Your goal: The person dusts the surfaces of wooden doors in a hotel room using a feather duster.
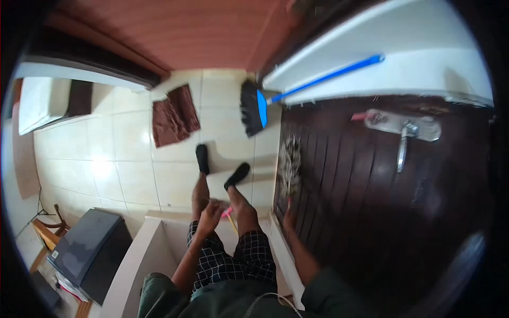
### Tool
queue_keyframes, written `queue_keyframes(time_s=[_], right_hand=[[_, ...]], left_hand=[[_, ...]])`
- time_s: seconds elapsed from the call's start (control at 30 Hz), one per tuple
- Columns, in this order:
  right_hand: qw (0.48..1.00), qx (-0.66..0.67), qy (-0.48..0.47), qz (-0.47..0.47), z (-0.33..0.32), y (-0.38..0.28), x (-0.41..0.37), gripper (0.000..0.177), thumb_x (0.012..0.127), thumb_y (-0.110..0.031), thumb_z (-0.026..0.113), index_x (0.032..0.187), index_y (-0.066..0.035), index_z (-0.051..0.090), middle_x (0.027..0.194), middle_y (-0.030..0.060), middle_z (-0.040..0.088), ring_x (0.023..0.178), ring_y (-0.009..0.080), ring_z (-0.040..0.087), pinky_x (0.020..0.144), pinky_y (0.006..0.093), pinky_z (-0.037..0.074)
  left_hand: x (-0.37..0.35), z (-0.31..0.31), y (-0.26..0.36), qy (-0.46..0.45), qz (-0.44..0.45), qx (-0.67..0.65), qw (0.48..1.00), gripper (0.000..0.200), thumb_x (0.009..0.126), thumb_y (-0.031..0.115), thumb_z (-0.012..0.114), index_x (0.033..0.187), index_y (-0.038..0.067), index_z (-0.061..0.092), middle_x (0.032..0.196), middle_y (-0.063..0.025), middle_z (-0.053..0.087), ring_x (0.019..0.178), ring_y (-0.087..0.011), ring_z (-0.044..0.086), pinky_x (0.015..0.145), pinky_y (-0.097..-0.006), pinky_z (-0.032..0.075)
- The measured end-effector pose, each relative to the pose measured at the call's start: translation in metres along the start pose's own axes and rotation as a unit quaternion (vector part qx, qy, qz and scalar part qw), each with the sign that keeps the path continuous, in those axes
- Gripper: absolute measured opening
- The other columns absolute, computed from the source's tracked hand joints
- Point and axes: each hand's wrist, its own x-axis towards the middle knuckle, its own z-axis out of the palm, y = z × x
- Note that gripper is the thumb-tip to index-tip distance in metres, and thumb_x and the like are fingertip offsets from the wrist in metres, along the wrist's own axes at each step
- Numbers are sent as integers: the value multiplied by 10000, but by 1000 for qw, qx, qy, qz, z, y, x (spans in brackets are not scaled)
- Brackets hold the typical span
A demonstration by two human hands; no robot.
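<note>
My left hand (211, 214) is in front of my knees with its fingers curled together; what they hold, if anything, is hard to see. Just to its right, between my legs, shows a pink piece (227, 212) with a thin yellow stick. On the right, beside the dark door, my right hand (289, 218) is closed at the short pink-red part of a mop (290, 161). The mop's grey-white strings point away from me along the door's edge. The fingers of that hand are partly hidden.
A blue-handled broom (262, 111) leans against the white wall ahead. A crumpled brown cloth (176, 117) lies on the tiled floor. The dark door (344, 201) with a metal handle (403, 151) stands right. A dark grey cabinet (90, 249) and wooden chair (47, 233) are left.
</note>
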Motion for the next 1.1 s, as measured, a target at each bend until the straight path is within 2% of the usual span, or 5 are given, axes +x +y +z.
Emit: queue_keyframes(time_s=[0.1, 0.2, 0.53, 0.7, 1.1], right_hand=[[971, 112, -103, 185, -22, -35, -70, 689, 974, -575, 305, 1447, -87, 417, 1171, 347, 589, 911, 477, 631, 771, 515, 482], [995, -11, -68, -67, -14, -16, -84, 639, 953, -526, 406, 1289, -3, 556, 1228, 311, 590, 1152, 482, 560, 917, 504, 448], [885, 42, -32, -462, -123, -215, -130, 416, 934, -437, 598, 850, -30, 619, 659, 87, 572, 598, 180, 523, 582, 394, 427], [835, 67, -128, -530, -140, -334, -192, 347, 987, -334, 557, 776, -64, 506, 625, -17, 468, 562, 105, 441, 532, 319, 373], [756, 270, 46, -594, -156, -497, -368, 349, 968, -329, 585, 810, -18, 579, 585, 0, 376, 556, 81, 337, 501, 291, 293]], left_hand=[[-30, -24, -1, 62, 130, 36, 989, 303, 921, 237, 627, 1091, -13, 603, 994, -219, 685, 955, -354, 675, 823, -420, 521], [-65, -48, -5, 76, 36, 15, 996, 340, 912, 299, 623, 1092, 12, 613, 998, -228, 686, 959, -365, 672, 832, -425, 522], [-69, -83, 12, 174, 68, -175, 967, 365, 927, 288, 650, 1195, 44, 600, 1010, -167, 707, 948, -190, 667, 856, -341, 519], [-91, -139, 78, 174, 84, -226, 955, 416, 933, 270, 617, 1236, -12, 570, 984, -181, 706, 922, -215, 690, 810, -335, 533], [-84, -300, 81, 252, 196, -163, 934, 298, 924, 196, 624, 1088, -52, 640, 1002, -157, 699, 921, -210, 670, 792, -326, 531]])
